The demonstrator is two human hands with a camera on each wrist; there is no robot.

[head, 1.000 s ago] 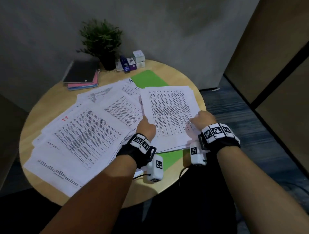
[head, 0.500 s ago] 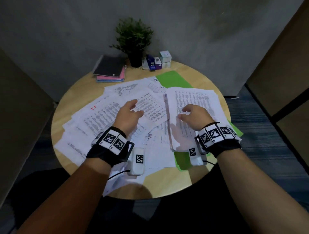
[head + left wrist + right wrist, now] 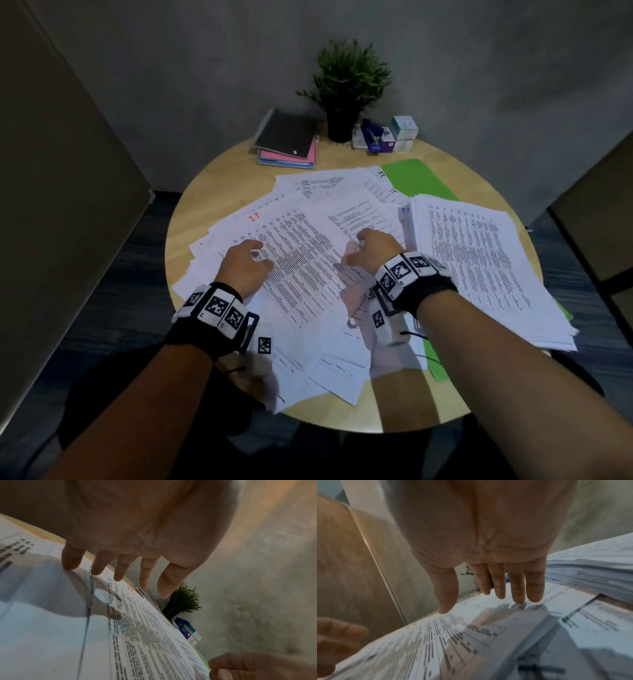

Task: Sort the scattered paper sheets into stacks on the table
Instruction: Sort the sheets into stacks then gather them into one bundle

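Grip, left hand (image 3: 244, 263): fingers spread and nearly straight, holding nothing; in the left wrist view the fingertips (image 3: 71, 562) met the paper while the palm stood clear of it.
Grip, right hand (image 3: 371, 251): likewise unclenched, fingers extended and close together; in the right wrist view the fingertips (image 3: 518, 597) touched or almost touched a sheet, and which could not be told.
Sheet between the hands: a densely printed top sheet (image 3: 301, 263) lay flat, the left hand at its left edge, the right hand at its right edge.
Scattered sheets (image 3: 329, 363): overlapping loose pages, fanned at several angles, spread left of the stack and toward the near rim of the table (image 3: 342, 159); some overhung that rim.
Stack (image 3: 479, 260): a thick, roughly squared pile just right of the right hand, resting partly on a green folder (image 3: 416, 178).
Handling, judged: single pages looked light, limp and slippery on one another; flat pressure would likely drag neighbours along.
Where to take hold, judged: at a free edge or corner, pinched between thumb and fingers, with the other hand steadying the pages beneath.
Beyond the stack: notebooks (image 3: 287, 140), a potted plant (image 3: 346, 89) and small boxes (image 3: 387, 135) stood at the table's far rim, well apart from the hands.
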